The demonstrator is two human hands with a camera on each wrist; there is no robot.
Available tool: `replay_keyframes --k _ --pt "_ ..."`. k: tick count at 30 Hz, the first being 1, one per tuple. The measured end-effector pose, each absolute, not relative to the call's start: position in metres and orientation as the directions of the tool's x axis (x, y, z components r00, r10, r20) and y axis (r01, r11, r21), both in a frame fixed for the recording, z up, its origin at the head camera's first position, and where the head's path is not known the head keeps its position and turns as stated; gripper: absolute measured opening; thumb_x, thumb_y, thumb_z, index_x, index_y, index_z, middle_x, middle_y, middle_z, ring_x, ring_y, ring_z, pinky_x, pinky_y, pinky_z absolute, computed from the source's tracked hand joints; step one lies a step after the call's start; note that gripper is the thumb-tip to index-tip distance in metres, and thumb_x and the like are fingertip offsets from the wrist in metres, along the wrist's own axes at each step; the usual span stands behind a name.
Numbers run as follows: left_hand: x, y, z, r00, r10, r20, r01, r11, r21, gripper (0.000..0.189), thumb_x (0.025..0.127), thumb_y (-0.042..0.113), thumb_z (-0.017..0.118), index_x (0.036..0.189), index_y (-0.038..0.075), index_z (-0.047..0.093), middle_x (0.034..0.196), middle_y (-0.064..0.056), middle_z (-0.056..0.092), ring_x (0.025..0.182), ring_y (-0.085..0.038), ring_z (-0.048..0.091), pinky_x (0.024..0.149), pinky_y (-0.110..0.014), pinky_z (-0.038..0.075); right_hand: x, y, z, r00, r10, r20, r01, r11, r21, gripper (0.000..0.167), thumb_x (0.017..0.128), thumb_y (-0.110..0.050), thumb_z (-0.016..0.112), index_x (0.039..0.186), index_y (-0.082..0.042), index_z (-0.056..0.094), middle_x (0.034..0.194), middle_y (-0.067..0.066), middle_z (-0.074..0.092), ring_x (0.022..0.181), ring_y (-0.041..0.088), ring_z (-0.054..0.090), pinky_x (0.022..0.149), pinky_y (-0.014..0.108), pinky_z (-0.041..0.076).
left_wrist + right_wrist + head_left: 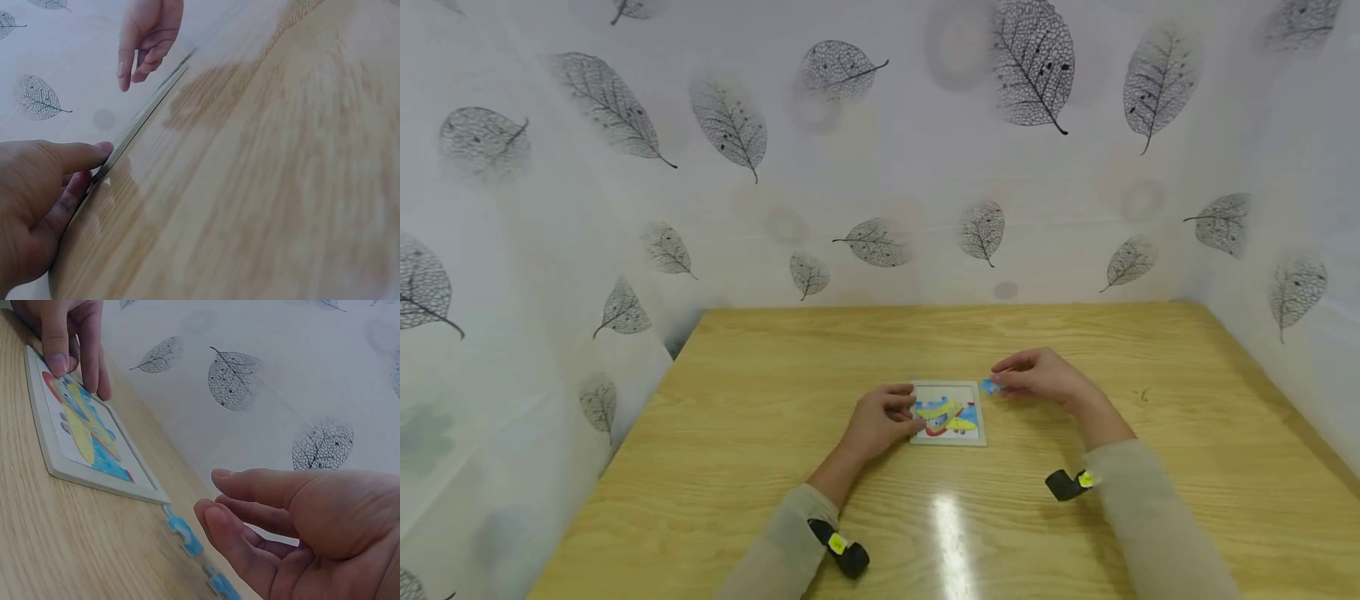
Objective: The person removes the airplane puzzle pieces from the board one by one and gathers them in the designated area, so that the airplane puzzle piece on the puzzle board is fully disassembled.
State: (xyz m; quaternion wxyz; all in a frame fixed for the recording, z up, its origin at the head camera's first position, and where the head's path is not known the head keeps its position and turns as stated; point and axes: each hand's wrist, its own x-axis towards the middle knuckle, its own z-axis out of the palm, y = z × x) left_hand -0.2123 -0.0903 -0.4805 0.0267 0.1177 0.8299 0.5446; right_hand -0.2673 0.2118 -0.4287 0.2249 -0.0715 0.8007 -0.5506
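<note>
A small square jigsaw puzzle (951,421) in a white frame lies on the table, showing a yellow and red airplane on blue; the top part of its tray is bare white. My left hand (880,425) holds the frame by its left side, thumb over the picture and fingers along the edge. Just right of the frame, my right hand (1045,379) hovers with bent fingers near a blue puzzle piece (990,387). Seen from the right wrist, that hand (306,525) has a gap between thumb and fingers, with blue pieces (184,532) lying on the table below.
The wooden table (760,358) has a light grain and a bright reflection near its front. A pale curtain (910,167) printed with dark leaves hangs behind it and along both sides. Each sleeve carries a black wrist camera (850,558).
</note>
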Motion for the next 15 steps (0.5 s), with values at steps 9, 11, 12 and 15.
replay_keyframes --k 9,11,12,15 --pt "-0.211 -0.090 -0.480 -0.972 0.221 0.074 0.159 0.397 0.904 0.041 0.082 0.011 0.083 0.118 -0.004 0.071 0.135 -0.012 0.062 0.089 -0.012 0.066 0.074 -0.017 0.055 -0.261 0.175 -0.425 -0.861 -0.431 -0.270 0.079 0.411 -0.908 0.035 0.094 -0.014 0.070 0.119 0.010 0.065 0.101 0.017 0.070 0.079 0.015 0.070 0.077 0.031 0.061" --pt "-0.211 -0.089 -0.480 -0.972 0.220 0.080 0.163 0.391 0.906 0.041 0.081 0.011 0.083 0.117 -0.005 0.071 0.134 -0.013 0.062 0.088 -0.012 0.066 0.074 -0.018 0.056 -0.260 0.167 -0.425 -0.850 -0.450 -0.273 0.076 0.410 -0.909 0.034 0.093 -0.014 0.070 0.119 0.009 0.066 0.101 0.017 0.070 0.079 0.015 0.070 0.076 0.030 0.061" --pt "-0.211 -0.089 -0.479 -0.972 0.218 0.085 0.166 0.388 0.907 0.041 0.081 0.010 0.083 0.116 -0.006 0.071 0.133 -0.014 0.062 0.087 -0.012 0.066 0.074 -0.018 0.056 -0.260 0.164 -0.426 -0.844 -0.463 -0.272 0.069 0.410 -0.909 0.035 0.093 -0.014 0.070 0.119 0.009 0.065 0.101 0.017 0.070 0.079 0.016 0.071 0.076 0.030 0.061" --pt "-0.212 -0.089 -0.480 -0.971 0.219 0.096 0.176 0.379 0.908 0.040 0.080 0.009 0.084 0.115 -0.007 0.071 0.132 -0.015 0.063 0.087 -0.012 0.067 0.074 -0.018 0.056 -0.258 0.155 -0.426 -0.829 -0.485 -0.277 0.062 0.413 -0.909 0.035 0.093 -0.014 0.071 0.118 0.009 0.065 0.100 0.017 0.071 0.079 0.017 0.071 0.076 0.030 0.061"
